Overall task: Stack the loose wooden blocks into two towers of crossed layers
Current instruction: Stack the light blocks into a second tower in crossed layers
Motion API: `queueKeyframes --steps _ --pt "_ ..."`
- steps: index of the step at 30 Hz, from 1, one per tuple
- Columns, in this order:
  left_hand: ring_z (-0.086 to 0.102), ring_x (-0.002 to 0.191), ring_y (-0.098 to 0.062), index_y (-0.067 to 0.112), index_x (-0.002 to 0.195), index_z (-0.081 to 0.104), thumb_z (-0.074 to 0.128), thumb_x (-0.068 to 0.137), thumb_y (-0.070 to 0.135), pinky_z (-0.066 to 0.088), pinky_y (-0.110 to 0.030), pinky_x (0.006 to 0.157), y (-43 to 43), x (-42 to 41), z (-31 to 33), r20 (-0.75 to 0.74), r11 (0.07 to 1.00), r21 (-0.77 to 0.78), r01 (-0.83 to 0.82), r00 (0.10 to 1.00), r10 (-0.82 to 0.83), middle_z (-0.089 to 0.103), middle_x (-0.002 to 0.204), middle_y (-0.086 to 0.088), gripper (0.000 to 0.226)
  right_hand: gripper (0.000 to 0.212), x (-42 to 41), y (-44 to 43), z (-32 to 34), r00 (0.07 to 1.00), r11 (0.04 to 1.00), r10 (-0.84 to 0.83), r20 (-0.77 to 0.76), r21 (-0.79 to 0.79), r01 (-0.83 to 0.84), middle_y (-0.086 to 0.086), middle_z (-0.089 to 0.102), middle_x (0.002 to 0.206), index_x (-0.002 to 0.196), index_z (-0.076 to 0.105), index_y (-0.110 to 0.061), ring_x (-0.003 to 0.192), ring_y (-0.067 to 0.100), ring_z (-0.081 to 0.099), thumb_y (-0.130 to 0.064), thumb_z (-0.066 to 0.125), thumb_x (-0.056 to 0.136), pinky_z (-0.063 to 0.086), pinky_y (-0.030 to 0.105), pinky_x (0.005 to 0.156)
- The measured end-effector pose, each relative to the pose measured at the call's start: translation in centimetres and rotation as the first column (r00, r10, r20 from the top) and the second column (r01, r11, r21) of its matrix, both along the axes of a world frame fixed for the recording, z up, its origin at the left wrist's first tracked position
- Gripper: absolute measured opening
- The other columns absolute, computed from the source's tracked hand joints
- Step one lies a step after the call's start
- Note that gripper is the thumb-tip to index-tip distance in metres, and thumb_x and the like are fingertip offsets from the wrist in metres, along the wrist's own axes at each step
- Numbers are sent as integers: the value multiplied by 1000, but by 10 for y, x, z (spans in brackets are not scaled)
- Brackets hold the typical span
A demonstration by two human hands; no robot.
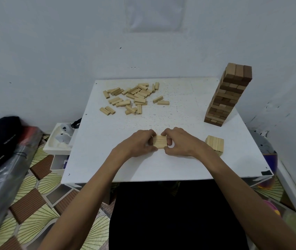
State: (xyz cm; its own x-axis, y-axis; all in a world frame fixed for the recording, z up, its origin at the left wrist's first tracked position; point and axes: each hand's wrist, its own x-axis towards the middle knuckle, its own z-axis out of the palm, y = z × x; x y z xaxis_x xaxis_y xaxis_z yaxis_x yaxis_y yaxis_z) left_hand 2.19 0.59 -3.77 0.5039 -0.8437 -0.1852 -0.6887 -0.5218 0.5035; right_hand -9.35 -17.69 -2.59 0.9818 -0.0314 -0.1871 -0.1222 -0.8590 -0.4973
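In the middle of the picture we see the left hand (140,142) and the right hand (180,143). Both hands curl their fingers round one small flat row of blocks (159,141), which sits on the white counter (107,159). We cannot count the blocks in it. Just right of the right hand stands one short stack (215,143). Farther up, at the right, rises one tall tower (228,94). At the upper middle lie loose blocks (134,98), too many for us to count surely.
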Motion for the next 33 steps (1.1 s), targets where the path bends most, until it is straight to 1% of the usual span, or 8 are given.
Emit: queueKeyframes --steps 4,7,11,16,22,27,33 --pt "55 87 -17 12 130 53 73 92 31 43 -29 76 -4 0 5 -16 998 57 -12 1000 13 61 99 1 46 48 2 -4 1 1000 1000 14 -22 2 -14 -9 60 99 134 50 -22 103 11 43 -30 66 89 47 36 92" --pt "55 86 -18 11 131 51 72 93 29 42 -29 74 -5 -2 6 -30 997 71 -21 999 23 59 97 2 47 50 3 -5 1 999 1000 16 -32 12 -15 -9 61 100 137 50 -21 103 11 44 -29 66 90 46 34 92" --pt "56 87 -18 10 131 51 71 94 26 44 -29 75 -6 -4 9 -38 997 76 -30 999 32 59 98 1 45 52 4 -9 0 999 999 19 -42 41 -17 -14 65 96 139 50 -19 103 10 45 -28 67 91 45 32 92" --pt "59 88 -20 10 128 53 73 92 25 50 -32 79 -8 -8 10 -26 995 67 -80 996 82 63 100 -2 45 52 5 -10 1 999 999 30 -44 33 -29 -12 66 97 139 50 -18 103 11 45 -27 68 91 46 34 93" --pt "57 86 -19 10 125 55 74 90 25 48 -30 76 -9 -10 12 -31 994 61 -94 995 96 62 98 -1 43 53 4 -8 0 999 1000 7 -31 31 -6 -9 64 97 136 52 -20 98 10 46 -28 70 87 48 33 89" --pt "56 88 -21 9 124 49 69 94 25 46 -31 76 -10 -9 14 -53 992 116 -54 997 60 60 102 -4 39 50 6 -6 1 999 999 37 -39 -17 -38 -5 62 96 131 52 -21 99 14 49 -30 69 85 50 39 88" --pt "58 91 -26 6 123 48 67 95 24 51 -41 83 -11 -9 15 -24 987 154 -35 999 39 61 105 -9 38 48 7 -8 0 998 999 43 -41 -22 -44 -5 63 95 130 52 -20 100 15 49 -29 69 86 50 39 88"
